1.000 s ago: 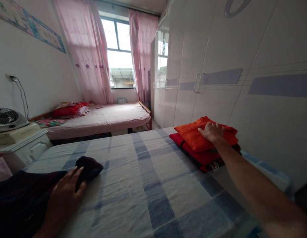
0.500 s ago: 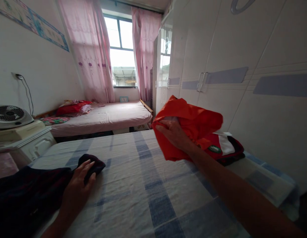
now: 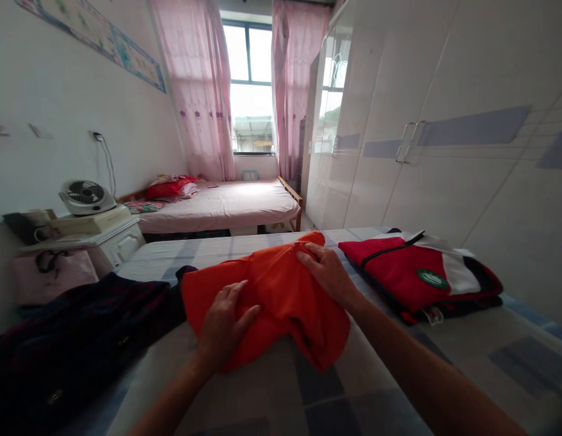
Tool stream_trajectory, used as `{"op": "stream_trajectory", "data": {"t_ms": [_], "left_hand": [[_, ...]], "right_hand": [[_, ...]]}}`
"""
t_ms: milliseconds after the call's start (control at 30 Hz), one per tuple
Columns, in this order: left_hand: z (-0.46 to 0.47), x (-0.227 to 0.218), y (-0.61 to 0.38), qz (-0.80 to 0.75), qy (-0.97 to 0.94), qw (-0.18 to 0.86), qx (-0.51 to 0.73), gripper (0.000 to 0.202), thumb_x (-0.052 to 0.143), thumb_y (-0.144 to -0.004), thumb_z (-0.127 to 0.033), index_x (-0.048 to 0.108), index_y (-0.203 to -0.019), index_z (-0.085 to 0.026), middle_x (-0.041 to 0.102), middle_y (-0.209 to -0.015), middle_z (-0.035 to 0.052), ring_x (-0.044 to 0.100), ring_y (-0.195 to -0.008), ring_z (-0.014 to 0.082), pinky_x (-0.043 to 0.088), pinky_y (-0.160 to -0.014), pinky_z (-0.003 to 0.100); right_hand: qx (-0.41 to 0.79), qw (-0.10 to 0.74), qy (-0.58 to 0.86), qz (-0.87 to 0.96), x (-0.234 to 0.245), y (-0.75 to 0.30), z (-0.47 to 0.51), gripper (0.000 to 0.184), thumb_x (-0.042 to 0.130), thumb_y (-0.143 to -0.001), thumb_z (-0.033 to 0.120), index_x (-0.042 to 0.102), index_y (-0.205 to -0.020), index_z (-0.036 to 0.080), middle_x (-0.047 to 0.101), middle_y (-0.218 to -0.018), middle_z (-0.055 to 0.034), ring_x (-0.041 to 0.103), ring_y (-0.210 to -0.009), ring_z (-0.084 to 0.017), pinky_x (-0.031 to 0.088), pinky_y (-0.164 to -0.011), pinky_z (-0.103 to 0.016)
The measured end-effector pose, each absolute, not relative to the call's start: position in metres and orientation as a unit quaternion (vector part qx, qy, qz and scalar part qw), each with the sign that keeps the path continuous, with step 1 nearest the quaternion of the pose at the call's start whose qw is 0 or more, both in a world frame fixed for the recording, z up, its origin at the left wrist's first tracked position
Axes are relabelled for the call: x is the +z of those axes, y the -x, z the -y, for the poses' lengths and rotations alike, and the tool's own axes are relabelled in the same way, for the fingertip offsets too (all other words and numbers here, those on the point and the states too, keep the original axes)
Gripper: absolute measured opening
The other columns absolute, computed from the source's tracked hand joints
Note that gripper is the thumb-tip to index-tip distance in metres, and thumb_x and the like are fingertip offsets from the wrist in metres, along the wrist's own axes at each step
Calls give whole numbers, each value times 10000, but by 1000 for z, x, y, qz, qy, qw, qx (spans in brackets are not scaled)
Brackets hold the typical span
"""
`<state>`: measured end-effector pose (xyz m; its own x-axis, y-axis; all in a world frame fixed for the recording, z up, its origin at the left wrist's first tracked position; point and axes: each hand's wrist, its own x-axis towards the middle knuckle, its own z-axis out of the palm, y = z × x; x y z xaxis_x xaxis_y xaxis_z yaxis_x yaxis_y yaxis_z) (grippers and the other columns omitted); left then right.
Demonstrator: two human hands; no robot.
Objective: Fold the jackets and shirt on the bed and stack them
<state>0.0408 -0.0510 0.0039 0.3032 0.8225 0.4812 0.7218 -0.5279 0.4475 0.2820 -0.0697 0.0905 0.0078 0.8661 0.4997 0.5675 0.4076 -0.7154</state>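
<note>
An orange garment (image 3: 276,290) lies crumpled on the blue-and-white sheet of the near bed. My right hand (image 3: 325,266) pinches its far edge near the collar-like fold. My left hand (image 3: 226,318) rests on its left part, fingers stretched out and thumb apart. To the left spreads a dark garment (image 3: 94,321), its sleeve end partly hidden behind the orange cloth. On the right sits a folded red, white and black jacket (image 3: 403,266) with a green oval badge.
White wardrobes (image 3: 390,181) line the right side. Beyond the near bed stands a pink-sheeted bed (image 3: 231,206) under a curtained window. At the left, a small fan (image 3: 86,195) stands on a white cabinet (image 3: 126,242), with a pink bag (image 3: 54,275) beside it.
My right hand has brought the orange garment left, off the folded jacket and onto the middle of the bed. My left hand has left the dark garment's sleeve and now touches the orange one.
</note>
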Motion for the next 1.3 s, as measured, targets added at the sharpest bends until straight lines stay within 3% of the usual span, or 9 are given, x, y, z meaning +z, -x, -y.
{"op": "stream_trajectory", "data": {"t_ms": [133,367,567,1300], "left_hand": [[51,-4,-58,-462,-854,39,235,458,562,-800,-449,568,-1184,-200,575,-1243,106,511,-1146,287,392,-967,444],[50,1,-76,-474,-865,-39,160,358,480,-842,-346,584,-1135,-169,611,-1052,115,549,-961,266,413,-836,401],[50,0,-83,-494,-857,-63,132,237,474,-834,-310,604,-988,-184,600,-962,81,533,-913,244,389,-814,371],[49,-4,-82,-488,-857,-84,144,205,430,-860,-291,595,-932,-194,591,-934,71,518,-893,245,369,-810,374]], "right_hand": [[153,426,599,661,41,-321,63,318,435,-840,450,577,-718,193,599,-697,-4,521,-678,-160,375,-671,-263],[229,476,627,574,-17,-351,66,442,306,-858,545,500,-672,195,521,-629,4,479,-648,-157,364,-612,-259],[222,470,631,575,-18,-350,63,397,339,-853,520,390,-610,210,448,-592,22,416,-609,-140,328,-597,-259],[222,457,623,595,-14,-351,66,371,340,-854,482,462,-643,201,502,-633,5,485,-657,-162,336,-628,-269]]}}
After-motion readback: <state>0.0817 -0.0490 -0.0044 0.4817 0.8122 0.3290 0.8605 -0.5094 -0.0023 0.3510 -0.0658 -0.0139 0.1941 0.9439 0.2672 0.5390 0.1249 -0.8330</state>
